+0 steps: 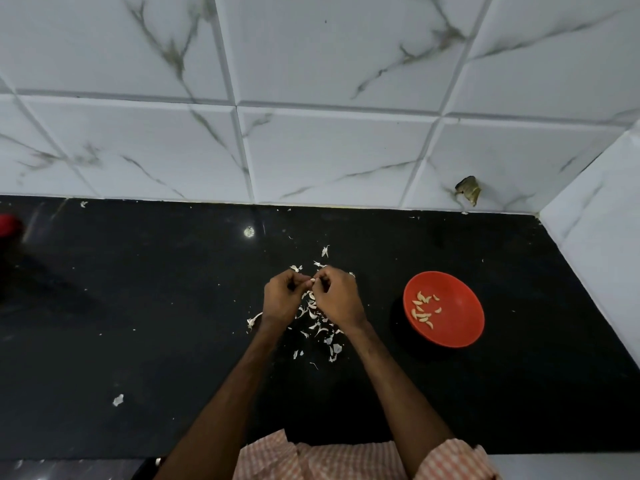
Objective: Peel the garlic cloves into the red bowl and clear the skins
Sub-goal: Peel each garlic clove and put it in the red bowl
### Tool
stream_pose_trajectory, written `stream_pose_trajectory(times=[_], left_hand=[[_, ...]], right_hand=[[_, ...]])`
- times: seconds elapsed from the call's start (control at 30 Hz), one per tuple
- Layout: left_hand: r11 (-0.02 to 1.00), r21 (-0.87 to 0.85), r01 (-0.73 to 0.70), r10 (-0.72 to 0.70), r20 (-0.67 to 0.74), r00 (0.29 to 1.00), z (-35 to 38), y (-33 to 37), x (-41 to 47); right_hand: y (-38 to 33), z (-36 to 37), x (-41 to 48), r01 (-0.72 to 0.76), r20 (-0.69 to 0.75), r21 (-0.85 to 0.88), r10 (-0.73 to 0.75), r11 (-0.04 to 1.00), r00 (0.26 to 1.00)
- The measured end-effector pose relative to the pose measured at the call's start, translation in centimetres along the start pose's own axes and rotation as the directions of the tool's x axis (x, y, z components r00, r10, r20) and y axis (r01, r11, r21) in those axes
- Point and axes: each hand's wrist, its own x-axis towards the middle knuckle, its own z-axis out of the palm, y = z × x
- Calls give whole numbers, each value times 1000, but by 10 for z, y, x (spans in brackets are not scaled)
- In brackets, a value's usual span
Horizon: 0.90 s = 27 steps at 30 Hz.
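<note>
Reaching forward side by side, the left hand [282, 299] and right hand [335, 296] curl fingertip to fingertip, pinching a garlic clove [312, 280] between them.

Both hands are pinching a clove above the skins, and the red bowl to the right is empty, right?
No. The head view shows peeled cloves in the bowl, not an empty one. The left hand and right hand do pinch a clove above the skins.

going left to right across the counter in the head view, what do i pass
red object at the left edge → lone skin scrap → left hand → garlic clove pinched between both hands → right hand → red bowl
</note>
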Motion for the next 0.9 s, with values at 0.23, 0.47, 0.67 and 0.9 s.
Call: stream_pose_trajectory(times=[0.23, 0.47, 0.67, 0.9], left_hand=[[998, -66, -11, 14, 42, 999, 6, 8, -2], [994, -102, -36, 42, 50, 998, 3, 14, 3], [998, -55, -27, 32, 92, 995, 0, 13, 6], [994, -98, -57, 70, 134, 988, 1, 22, 8]], right_hand=[[4, -11, -3, -43, -19, 166, 47, 985, 999], [2, -19, -2, -128, -12, 321, 139, 938, 990], [-2, -21, 2, -120, -11, 263, 127, 957, 992], [-4, -26, 2, -131, -15, 324, 144, 937, 989]])
